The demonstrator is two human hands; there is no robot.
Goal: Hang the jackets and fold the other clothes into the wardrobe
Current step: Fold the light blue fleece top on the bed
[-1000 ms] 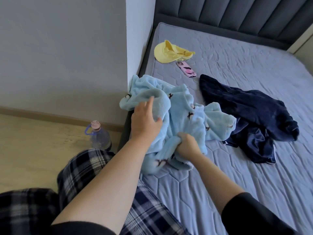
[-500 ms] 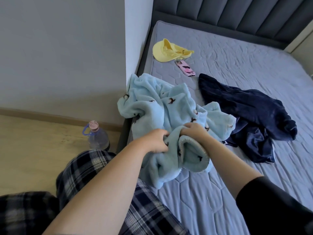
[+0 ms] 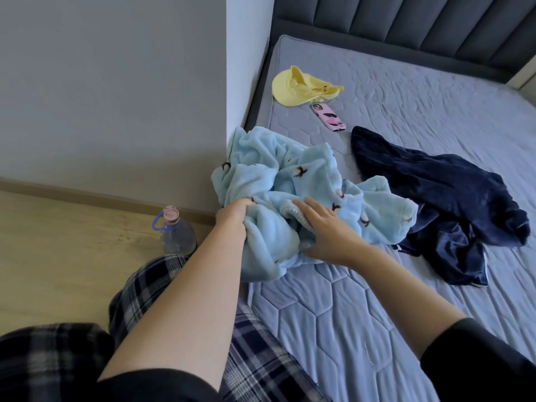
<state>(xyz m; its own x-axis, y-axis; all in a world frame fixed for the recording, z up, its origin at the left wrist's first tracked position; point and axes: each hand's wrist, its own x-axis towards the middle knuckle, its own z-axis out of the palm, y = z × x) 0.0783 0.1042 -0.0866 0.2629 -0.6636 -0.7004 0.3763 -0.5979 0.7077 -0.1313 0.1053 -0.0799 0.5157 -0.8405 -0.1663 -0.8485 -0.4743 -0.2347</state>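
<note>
A light blue fleece garment [image 3: 290, 181] with small dark bird prints lies crumpled at the near left corner of the bed [image 3: 406, 285]. My left hand [image 3: 235, 216] grips a fold at its left edge, the fingertips buried in the cloth. Flat on the garment's near part rests my right hand [image 3: 324, 230], fingers straight and spread. A dark navy garment [image 3: 452, 198] lies bunched to the right, touching the blue one.
A yellow cap [image 3: 301, 88] and a pink phone [image 3: 329, 116] lie farther up the mattress. On the wooden floor by the bed stands a clear water bottle [image 3: 175, 233]. A wall corner [image 3: 243, 68] abuts the bed's left side. My plaid-trousered legs fill the bottom left.
My right hand let go of the bunched fleece and now lies flat on it. My left hand shifted left along the garment's edge, still gripping cloth.
</note>
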